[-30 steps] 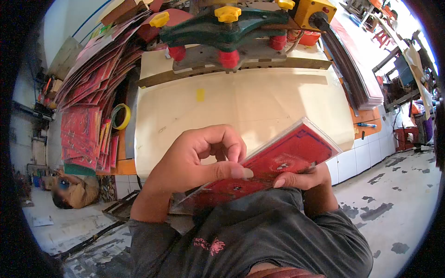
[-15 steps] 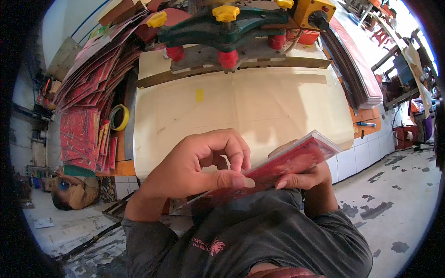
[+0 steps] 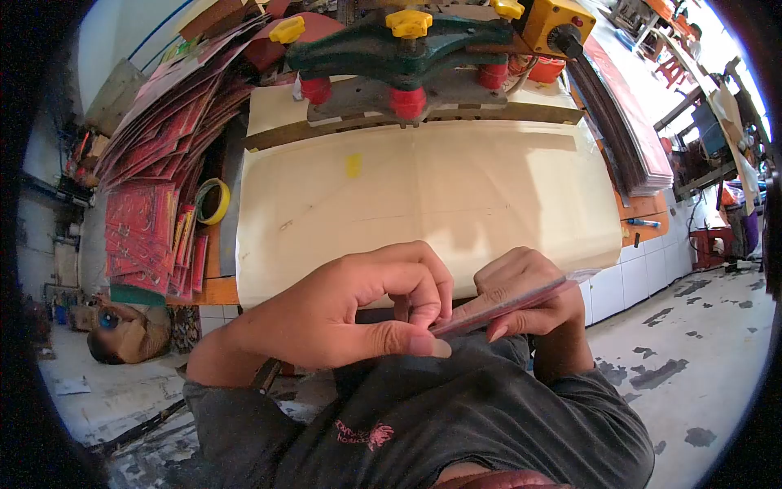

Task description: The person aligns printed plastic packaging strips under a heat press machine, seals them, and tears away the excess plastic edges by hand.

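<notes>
A thin stack of red printed sheets in a clear plastic sleeve point(image 3: 521, 306) is tilted nearly edge-on above my lap. My right hand point(image 3: 542, 297) grips its right part, thumb on the near side and fingers behind. My left hand point(image 3: 366, 306) is closed in a pinch at the stack's left end, thumb and curled fingertips against it. What exactly lies between the left fingertips is partly hidden. Just beyond both hands spreads a cream sheet point(image 3: 391, 196) on the worktable.
A green press point(image 3: 399, 53) with yellow knobs stands at the back, beside a yellow control box point(image 3: 558, 28). Piled red printed sheets point(image 3: 138, 236) and a tape roll point(image 3: 213, 201) lie left. More stacked sheets point(image 3: 631, 122) and a blue pen point(image 3: 643, 222) are right. A person point(image 3: 147, 338) is lower left.
The sleeved stack has turned from showing its red face to nearly edge-on. My left hand has shifted slightly, its thumb now at the stack's left end. More of the right hand's fingers show.
</notes>
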Demonstrator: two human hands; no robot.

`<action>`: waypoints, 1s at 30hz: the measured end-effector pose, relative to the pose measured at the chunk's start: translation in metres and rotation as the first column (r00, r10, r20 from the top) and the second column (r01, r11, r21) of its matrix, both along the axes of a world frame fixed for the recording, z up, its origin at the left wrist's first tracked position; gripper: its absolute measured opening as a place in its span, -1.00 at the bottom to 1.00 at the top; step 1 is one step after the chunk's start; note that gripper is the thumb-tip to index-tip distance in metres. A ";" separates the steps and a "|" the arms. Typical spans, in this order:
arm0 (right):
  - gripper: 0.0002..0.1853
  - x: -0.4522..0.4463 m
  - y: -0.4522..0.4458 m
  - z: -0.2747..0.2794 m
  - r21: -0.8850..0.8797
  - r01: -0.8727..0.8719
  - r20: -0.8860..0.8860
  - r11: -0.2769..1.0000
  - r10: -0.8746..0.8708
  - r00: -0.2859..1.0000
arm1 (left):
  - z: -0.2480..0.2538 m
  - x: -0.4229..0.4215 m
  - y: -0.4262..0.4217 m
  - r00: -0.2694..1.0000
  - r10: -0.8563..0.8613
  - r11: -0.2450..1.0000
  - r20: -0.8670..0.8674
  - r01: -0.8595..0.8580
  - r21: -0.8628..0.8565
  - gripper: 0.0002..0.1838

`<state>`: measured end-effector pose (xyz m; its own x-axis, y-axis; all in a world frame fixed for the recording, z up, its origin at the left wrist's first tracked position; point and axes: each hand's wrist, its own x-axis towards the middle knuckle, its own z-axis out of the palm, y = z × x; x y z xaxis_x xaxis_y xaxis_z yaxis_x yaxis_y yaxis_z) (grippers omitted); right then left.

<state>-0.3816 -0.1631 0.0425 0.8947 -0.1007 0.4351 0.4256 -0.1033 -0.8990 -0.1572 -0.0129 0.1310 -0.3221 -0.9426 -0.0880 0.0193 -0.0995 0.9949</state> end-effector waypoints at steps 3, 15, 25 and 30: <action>-0.57 0.003 -0.003 -0.009 -0.079 0.003 0.085 0.997 0.004 0.996 | 0.002 0.004 0.000 0.996 -0.043 0.999 0.080 0.045 -0.031 -0.69; -0.60 0.006 -0.005 -0.006 -0.138 -0.043 0.068 0.989 0.052 0.996 | 0.001 0.005 0.008 0.992 -0.029 0.999 0.121 0.033 -0.039 -0.65; -0.54 -0.077 -0.033 -0.069 0.201 0.516 -0.085 0.833 -0.510 0.856 | 0.001 0.029 0.034 0.868 0.448 0.889 -0.212 -0.459 0.000 -0.61; -0.38 -0.139 -0.057 -0.103 0.373 0.669 -0.177 0.643 -0.658 0.732 | 0.002 0.091 0.068 0.750 0.434 0.816 -0.499 -0.562 -0.135 -0.77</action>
<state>-0.5209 -0.2200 -0.0604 0.5298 -0.8241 0.2006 0.3609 0.0050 -0.9326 -0.0660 0.0553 0.1326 0.2570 -0.9426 0.2130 0.4171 0.3071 0.8554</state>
